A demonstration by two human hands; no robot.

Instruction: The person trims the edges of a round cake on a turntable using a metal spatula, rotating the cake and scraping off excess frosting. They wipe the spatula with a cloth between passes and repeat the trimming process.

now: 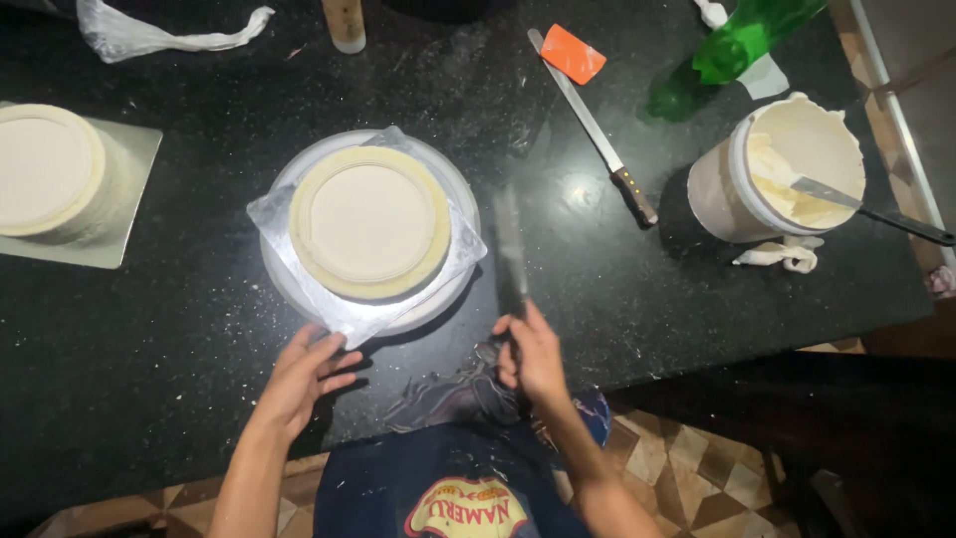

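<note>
Head view: left hand (304,374) touches turntable (289,284); right hand (533,354) grips spatula (510,244).

Both forearms were bare to the bottom edge of the view, with no sleeves, watch or bracelet showing. The left hand (304,374) and the right hand (533,354) were ungloved, and no rings could be made out on the fingers. Over the front of the body hung a dark navy cloth apron (438,473), dusted with pale smears and carrying a round yellow-and-red printed emblem near the lower edge. A patch of blue patterned fabric showed beside the apron at the person's right.
</note>
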